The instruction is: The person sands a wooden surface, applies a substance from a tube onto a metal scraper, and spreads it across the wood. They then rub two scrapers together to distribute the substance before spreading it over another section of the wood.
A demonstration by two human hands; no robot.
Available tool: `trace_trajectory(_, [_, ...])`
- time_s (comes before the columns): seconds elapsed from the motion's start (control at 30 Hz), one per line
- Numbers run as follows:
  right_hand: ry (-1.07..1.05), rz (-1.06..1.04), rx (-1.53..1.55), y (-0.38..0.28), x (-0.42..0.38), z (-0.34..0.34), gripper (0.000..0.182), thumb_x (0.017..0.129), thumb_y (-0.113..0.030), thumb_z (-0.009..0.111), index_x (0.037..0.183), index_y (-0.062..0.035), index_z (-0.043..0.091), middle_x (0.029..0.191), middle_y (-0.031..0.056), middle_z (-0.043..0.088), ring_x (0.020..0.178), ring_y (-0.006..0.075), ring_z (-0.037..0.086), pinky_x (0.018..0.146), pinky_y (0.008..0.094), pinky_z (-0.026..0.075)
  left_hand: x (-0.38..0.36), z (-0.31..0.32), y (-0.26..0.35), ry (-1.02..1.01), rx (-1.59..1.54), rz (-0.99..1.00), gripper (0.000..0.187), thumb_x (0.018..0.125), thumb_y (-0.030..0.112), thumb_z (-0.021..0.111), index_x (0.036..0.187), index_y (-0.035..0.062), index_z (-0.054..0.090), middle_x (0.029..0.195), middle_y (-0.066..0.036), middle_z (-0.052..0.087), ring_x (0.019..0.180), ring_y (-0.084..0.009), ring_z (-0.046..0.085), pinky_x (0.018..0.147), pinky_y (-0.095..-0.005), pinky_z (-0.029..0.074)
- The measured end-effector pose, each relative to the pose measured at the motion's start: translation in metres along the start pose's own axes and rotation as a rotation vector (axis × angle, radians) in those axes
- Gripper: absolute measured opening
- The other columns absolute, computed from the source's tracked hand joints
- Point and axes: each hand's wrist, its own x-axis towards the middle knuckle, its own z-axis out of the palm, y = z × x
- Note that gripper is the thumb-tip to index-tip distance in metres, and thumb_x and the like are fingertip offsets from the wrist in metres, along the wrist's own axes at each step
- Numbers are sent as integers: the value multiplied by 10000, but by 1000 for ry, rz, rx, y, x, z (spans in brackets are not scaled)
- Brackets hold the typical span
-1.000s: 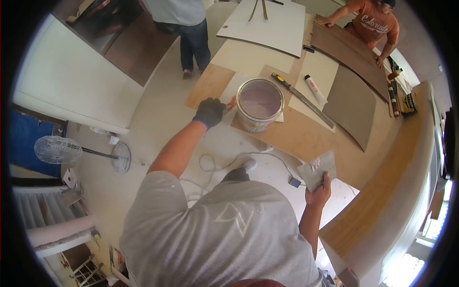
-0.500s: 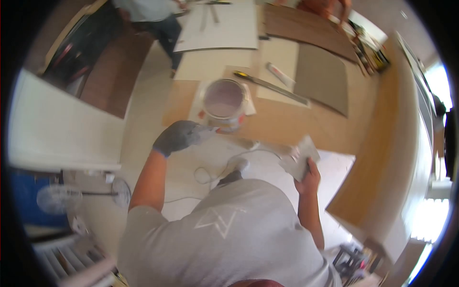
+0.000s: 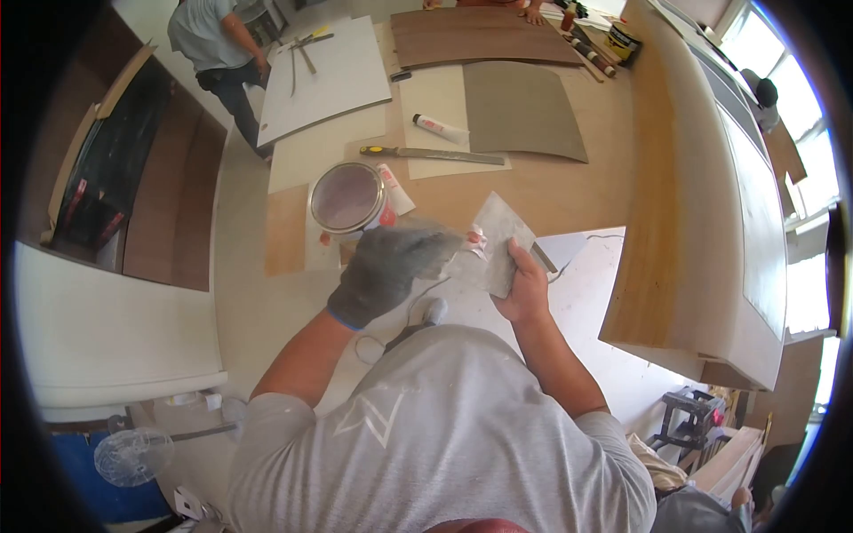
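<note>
My left hand (image 3: 389,266), in a grey glove, is closed around a small tool whose reddish tip (image 3: 475,238) meets a flat grey metal plate (image 3: 498,238). My bare right hand (image 3: 526,289) grips that plate by its lower edge, in front of my chest. The glove is blurred, so the tool's handle is hidden. An open round can (image 3: 346,197) holding pale pinkish paste stands on the plywood sheet (image 3: 551,191), just beyond my left hand.
On the plywood lie a white tube (image 3: 440,127), a long yellow-handled blade (image 3: 435,155), a grey sheet (image 3: 520,111), a brown veneer (image 3: 480,35) and a white board (image 3: 324,75). One person (image 3: 218,40) stands top left. A curved wooden counter (image 3: 675,178) runs along the right.
My left hand left the can and swung right to the plate. My right hand raised the plate toward the middle. The view tilted, so the can sits further left.
</note>
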Motion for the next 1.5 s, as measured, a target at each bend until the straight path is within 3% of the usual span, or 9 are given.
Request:
trace_trajectory(0.13, [317, -188, -153, -20, -20, 20, 431, 1030, -243, 554, 1384, -13, 469, 1267, 121, 607, 1138, 242, 618, 975, 373, 507, -3, 2, 3, 35, 140, 17, 519, 806, -8, 572, 1310, 93, 638, 1091, -104, 661, 968, -321, 618, 857, -412, 497])
trace_trajectory(0.37, [249, -795, -722, -9, -26, 5, 313, 1067, -229, 514, 1263, 10, 565, 1170, 58, 632, 1055, 124, 575, 896, 248, 449, 27, 45, 51, 62, 52, 6, 566, 814, 43, 598, 1378, 72, 571, 1063, -149, 648, 962, -331, 613, 849, -422, 508])
trace_trajectory(0.9, [205, -891, -654, -19, -33, -11, 333, 1084, -211, 454, 1311, 21, 530, 1222, 81, 611, 1103, 147, 554, 953, 294, 442, 52, 70, 57, 97, -80, 23, 460, 838, 38, 589, 1297, 17, 575, 1011, -193, 656, 925, -388, 632, 815, -477, 522])
trace_trajectory(1.03, [189, -844, -601, -23, -33, -15, 341, 1082, -203, 462, 1328, 27, 515, 1243, 86, 606, 1124, 153, 554, 975, 297, 438, 58, 62, 69, -189, -131, -15, 561, 821, 35, 596, 1377, 8, 524, 1074, -192, 641, 963, -360, 626, 862, -461, 522])
trace_trajectory(1.13, [238, -878, -681, -20, -32, -20, 348, 1082, -203, 463, 1337, 30, 507, 1249, 83, 600, 1129, 149, 551, 982, 292, 434, 62, 76, 57, 144, -70, 100, 447, 840, 37, 585, 1287, 13, 584, 987, -187, 655, 921, -387, 633, 800, -473, 525])
trace_trajectory(1.23, [201, -833, -583, -25, -34, -13, 354, 1079, -206, 470, 1329, 39, 519, 1236, 81, 608, 1130, 154, 553, 981, 296, 435, 64, 65, 66, -132, -167, 40, 448, 842, 47, 593, 1289, 12, 584, 981, -183, 647, 909, -383, 629, 784, -466, 527])
trace_trajectory(1.33, [264, -899, -654, -24, -29, -17, 353, 1077, -207, 475, 1320, 44, 524, 1207, 71, 620, 1121, 142, 547, 965, 291, 440, 66, 73, 57, -13, -133, 23, 449, 847, 60, 600, 1294, 23, 584, 991, -187, 641, 906, -387, 624, 798, -466, 523])
trace_trajectory(1.43, [305, -782, -636, -36, -31, -24, 352, 1065, -191, 501, 1324, 47, 518, 1186, 90, 637, 1116, 175, 581, 949, 317, 469, 70, 58, 59, -201, -157, 55, 442, 847, 79, 616, 1287, 35, 603, 1089, -177, 655, 965, -361, 628, 854, -460, 511])
trace_trajectory(1.5, [320, -616, -427, -46, -31, -27, 368, 1055, -203, 510, 1332, 39, 516, 1188, 109, 640, 1096, 210, 604, 937, 347, 489, 74, 51, 29, -25, -81, 208, 448, 834, 103, 643, 1279, 55, 624, 1163, -154, 659, 1014, -331, 628, 892, -448, 498])
